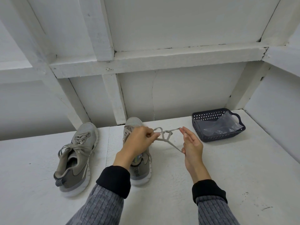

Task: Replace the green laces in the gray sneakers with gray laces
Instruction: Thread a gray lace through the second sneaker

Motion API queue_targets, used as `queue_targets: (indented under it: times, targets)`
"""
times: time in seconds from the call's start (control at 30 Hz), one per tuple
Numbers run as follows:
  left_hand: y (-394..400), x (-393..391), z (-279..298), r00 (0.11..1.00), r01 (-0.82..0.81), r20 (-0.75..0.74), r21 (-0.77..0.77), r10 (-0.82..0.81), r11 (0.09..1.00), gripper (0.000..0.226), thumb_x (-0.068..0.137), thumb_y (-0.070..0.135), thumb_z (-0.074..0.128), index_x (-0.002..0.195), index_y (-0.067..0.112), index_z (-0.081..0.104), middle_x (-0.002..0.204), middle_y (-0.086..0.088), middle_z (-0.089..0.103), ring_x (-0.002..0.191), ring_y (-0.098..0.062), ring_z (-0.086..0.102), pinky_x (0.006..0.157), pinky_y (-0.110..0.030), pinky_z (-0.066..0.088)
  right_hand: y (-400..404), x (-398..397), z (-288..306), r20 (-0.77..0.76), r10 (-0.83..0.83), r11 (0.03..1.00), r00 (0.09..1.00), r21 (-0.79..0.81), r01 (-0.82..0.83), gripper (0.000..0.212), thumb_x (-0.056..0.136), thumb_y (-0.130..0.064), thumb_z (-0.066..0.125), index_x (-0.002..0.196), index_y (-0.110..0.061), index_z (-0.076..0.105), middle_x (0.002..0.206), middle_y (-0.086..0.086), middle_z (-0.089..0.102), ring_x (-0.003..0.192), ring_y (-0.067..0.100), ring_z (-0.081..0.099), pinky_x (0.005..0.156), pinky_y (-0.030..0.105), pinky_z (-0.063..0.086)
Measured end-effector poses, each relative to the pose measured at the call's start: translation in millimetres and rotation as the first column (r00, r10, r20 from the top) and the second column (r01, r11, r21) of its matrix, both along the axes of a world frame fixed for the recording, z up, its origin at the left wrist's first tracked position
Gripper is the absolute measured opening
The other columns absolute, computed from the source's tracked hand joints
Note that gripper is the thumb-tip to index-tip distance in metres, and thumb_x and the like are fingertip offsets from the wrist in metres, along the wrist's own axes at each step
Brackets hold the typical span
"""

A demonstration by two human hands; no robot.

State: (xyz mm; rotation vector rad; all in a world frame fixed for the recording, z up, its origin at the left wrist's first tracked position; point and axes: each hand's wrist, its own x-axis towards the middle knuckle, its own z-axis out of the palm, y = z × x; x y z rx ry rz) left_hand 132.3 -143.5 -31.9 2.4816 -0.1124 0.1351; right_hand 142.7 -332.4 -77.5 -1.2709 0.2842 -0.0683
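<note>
Two gray sneakers stand on the white table [178,184]. The left sneaker [78,158] is laced with a gray lace tied in a bow. My left hand [139,140] covers much of the right sneaker [139,169] and pinches a gray lace [165,135]. That lace stretches in loops with a small knot across to my right hand [191,143], which holds its other end between finger and thumb near the fingertips and again lower at the palm. No green lace is visible.
A dark blue perforated basket [217,138] with a clear plastic bag [222,125] inside sits at the back right of the table. A white panelled wall rises right behind the sneakers.
</note>
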Motion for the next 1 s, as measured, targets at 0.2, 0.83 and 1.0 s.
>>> queue_targets:
  times: [0.2, 0.83, 1.0]
  targets:
    - [-8.3, -2.0, 5.8, 0.998, -0.066, 0.002, 0.357, 0.07, 0.932, 0.07, 0.086, 0.037, 0.063, 0.148, 0.022, 0.033, 0.087, -0.004, 0.066, 0.096, -0.031, 0.061, 0.085, -0.039, 0.047, -4.6, 8.0, -4.1, 0.003, -0.11, 0.991, 0.994, -0.072, 0.11, 0.042, 0.1, 0.0, 0.043, 0.129, -0.025, 0.059, 0.141, -0.007, 0.05, 0.122, 0.011, 0.053, 0.052, 0.018, 0.047]
    - [-4.9, 6.3, 8.3, 0.997, -0.065, -0.077, -0.706, 0.015, 0.705, 0.022, 0.102, 0.015, 0.049, 0.102, 0.009, 0.07, 0.095, 0.013, 0.07, 0.093, 0.006, 0.063, 0.086, -0.01, 0.045, 25.3, 2.8, 0.6, 0.033, 0.43, 0.69, 0.902, -0.656, -0.305, 0.038, 0.091, -0.003, 0.05, 0.11, -0.032, 0.066, 0.127, -0.015, 0.057, 0.127, 0.005, 0.041, 0.104, 0.029, 0.037]
    - [-0.7, 5.7, 6.7, 0.992, -0.065, -0.121, -0.721, -0.033, 0.69, 0.024, 0.102, 0.01, 0.046, 0.098, 0.006, 0.069, 0.122, 0.006, 0.065, 0.102, 0.001, 0.062, 0.092, -0.015, 0.044, 33.7, -2.7, 1.0, 0.014, 0.506, 0.697, 0.862, -0.596, -0.399, 0.028, 0.092, -0.02, 0.063, 0.12, -0.02, 0.063, 0.096, -0.013, 0.061, 0.09, -0.011, 0.053, 0.07, 0.001, 0.04]
